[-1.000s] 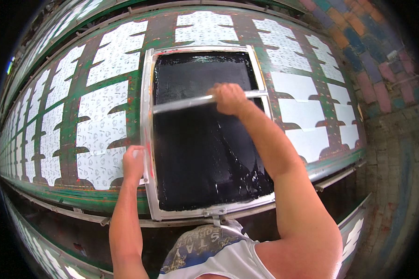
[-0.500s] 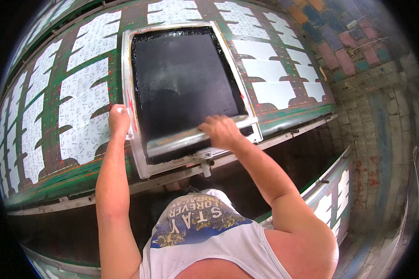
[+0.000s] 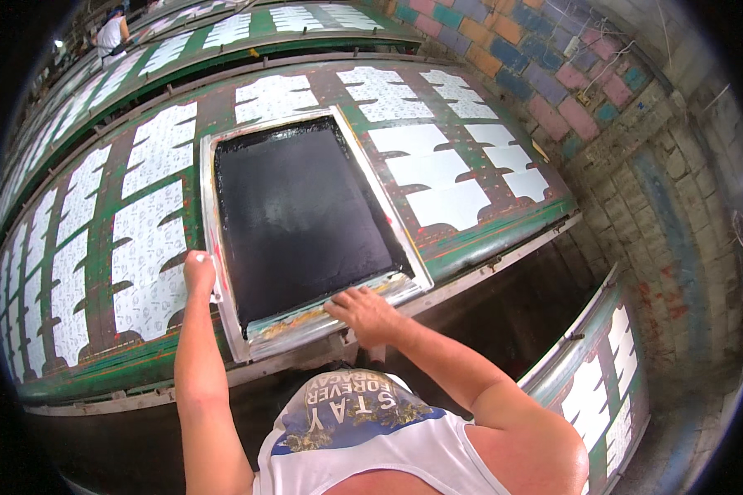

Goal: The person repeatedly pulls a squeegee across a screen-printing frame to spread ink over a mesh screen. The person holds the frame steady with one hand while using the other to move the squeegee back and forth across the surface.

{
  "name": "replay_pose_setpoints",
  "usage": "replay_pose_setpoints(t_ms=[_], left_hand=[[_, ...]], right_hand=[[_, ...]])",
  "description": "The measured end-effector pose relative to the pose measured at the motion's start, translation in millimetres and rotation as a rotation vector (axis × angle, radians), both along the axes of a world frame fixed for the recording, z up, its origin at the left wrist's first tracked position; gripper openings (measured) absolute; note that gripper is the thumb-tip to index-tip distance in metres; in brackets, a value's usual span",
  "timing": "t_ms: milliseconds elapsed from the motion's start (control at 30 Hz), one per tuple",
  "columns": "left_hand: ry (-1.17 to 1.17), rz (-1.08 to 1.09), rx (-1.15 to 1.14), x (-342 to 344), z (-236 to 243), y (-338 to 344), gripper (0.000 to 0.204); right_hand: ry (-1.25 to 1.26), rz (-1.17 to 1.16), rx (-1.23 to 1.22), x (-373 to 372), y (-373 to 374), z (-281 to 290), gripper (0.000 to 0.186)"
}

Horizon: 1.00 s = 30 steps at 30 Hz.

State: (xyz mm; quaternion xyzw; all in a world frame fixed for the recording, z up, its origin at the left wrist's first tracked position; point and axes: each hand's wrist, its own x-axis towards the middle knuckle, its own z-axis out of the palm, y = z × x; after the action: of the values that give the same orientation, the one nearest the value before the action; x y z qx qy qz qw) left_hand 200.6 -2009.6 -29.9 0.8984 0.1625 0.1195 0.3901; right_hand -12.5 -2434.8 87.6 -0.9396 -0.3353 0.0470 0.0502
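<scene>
Left hand [image 3: 198,274]: fingers clenched on the small white side grip [image 3: 216,285]. Just right of them, the white-edged rectangular frame [image 3: 210,198] bounds a glossy black surface [image 3: 301,219]. The long, pale, stained bar [image 3: 301,322] has come down the frame to its near end, beneath and left of your right hand's [image 3: 363,316] fingers. Stroke looks finished; black appears evenly spread. Undersides of the right fingers hidden: can't tell grasping from released. Whatever lies under the black, unseen.
</scene>
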Motion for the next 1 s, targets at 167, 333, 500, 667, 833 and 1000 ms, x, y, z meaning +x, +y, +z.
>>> replay_pose_setpoints(t_ms=[167, 333, 500, 667, 833, 1000], left_hand=[[0.028, 0.02, 0.038, 0, -1, 5, 0.018], [0.155, 0.128, 0.244, -6, 18, -9, 0.029], [0.209, 0.216, 0.286, -12, 39, -27, 0.037], [0.174, 0.183, 0.312, -8, 31, -17, 0.035], [0.084, 0.077, 0.242, -5, 10, 8, 0.02], [0.02, 0.026, 0.029, -9, 10, 7, 0.009]], right_hand=[[0.152, 0.122, 0.537, -12, -55, 8, 0.063], [-0.117, -0.182, 0.756, -13, -153, 9, 0.051], [0.022, -0.716, 0.825, 8, -225, -18, 0.054], [0.648, -0.962, 0.971, 32, -248, -50, 0.064], [0.812, -0.994, 1.111, 42, -240, -59, 0.061], [0.639, -1.015, 0.974, 41, -218, -63, 0.056]])
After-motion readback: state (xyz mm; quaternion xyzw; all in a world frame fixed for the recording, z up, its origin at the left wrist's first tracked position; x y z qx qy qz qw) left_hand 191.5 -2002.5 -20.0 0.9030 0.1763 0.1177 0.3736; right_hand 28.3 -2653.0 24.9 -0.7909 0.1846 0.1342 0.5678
